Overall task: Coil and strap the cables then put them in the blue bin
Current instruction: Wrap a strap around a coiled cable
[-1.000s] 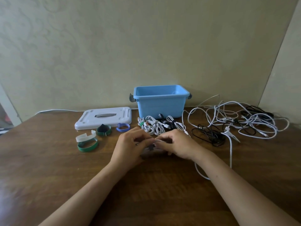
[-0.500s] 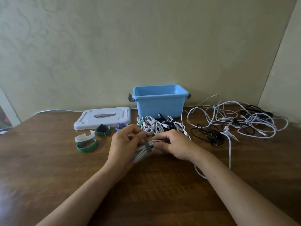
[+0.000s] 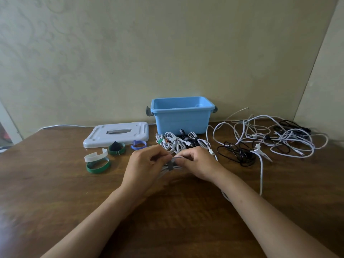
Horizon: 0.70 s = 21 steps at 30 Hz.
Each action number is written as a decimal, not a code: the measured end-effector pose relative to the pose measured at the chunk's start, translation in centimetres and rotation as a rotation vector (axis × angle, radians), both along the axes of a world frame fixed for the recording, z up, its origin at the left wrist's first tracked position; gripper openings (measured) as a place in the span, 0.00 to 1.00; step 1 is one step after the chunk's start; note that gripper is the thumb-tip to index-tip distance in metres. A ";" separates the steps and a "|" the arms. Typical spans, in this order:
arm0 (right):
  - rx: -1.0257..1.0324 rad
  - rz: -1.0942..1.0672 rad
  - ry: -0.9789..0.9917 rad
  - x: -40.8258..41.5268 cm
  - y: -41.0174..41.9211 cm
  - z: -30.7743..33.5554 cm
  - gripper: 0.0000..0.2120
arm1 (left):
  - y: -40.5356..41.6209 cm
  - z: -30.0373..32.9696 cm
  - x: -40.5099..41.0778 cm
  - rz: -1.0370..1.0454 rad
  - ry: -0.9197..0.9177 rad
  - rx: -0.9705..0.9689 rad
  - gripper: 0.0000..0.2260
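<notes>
A coiled white cable (image 3: 163, 170) with a grey strap (image 3: 170, 165) round it is held just above the table between both hands. My left hand (image 3: 144, 163) grips the coil's left side, fingers curled at the strap. My right hand (image 3: 198, 162) pinches the coil's right end. The blue bin (image 3: 181, 116) stands open by the wall behind them. Several strapped white and black coils (image 3: 178, 143) lie in front of the bin. A tangle of loose white and black cables (image 3: 270, 138) spreads across the right of the table.
A white lid (image 3: 117, 134) lies left of the bin. Loose straps sit nearby: a purple one (image 3: 138, 145), a dark green one (image 3: 116, 148), a white one (image 3: 95, 156) and a green one (image 3: 98, 166). A white cable (image 3: 261, 174) trails toward my right forearm.
The coil has been lifted slightly off the table and the grey strap now shows wrapped round it. Both hands stay close together on it.
</notes>
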State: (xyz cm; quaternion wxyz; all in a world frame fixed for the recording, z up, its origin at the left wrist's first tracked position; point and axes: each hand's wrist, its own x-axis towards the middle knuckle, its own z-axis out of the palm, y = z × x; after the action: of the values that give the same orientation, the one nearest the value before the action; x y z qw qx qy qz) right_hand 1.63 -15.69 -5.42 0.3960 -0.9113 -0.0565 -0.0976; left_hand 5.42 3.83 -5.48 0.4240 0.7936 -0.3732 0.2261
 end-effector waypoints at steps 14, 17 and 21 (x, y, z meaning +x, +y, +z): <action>0.291 -0.139 0.197 -0.6 0.8 0.2 0.08 | 0.3 -0.5 1.2 -0.105 -0.263 0.254 0.03; 0.370 -0.159 0.257 -0.5 0.8 0.2 0.09 | 0.3 -0.4 1.4 -0.123 -0.251 0.291 0.04; 0.377 -0.171 0.258 -0.1 0.7 -0.1 0.08 | 0.4 0.0 1.2 -0.171 -0.147 0.247 0.10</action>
State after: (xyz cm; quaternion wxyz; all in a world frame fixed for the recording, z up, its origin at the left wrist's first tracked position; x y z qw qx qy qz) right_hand 1.50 -15.04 -5.47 0.5533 -0.8277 0.0911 -0.0224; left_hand 6.61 4.19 -5.52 0.3126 0.7863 -0.4943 0.1991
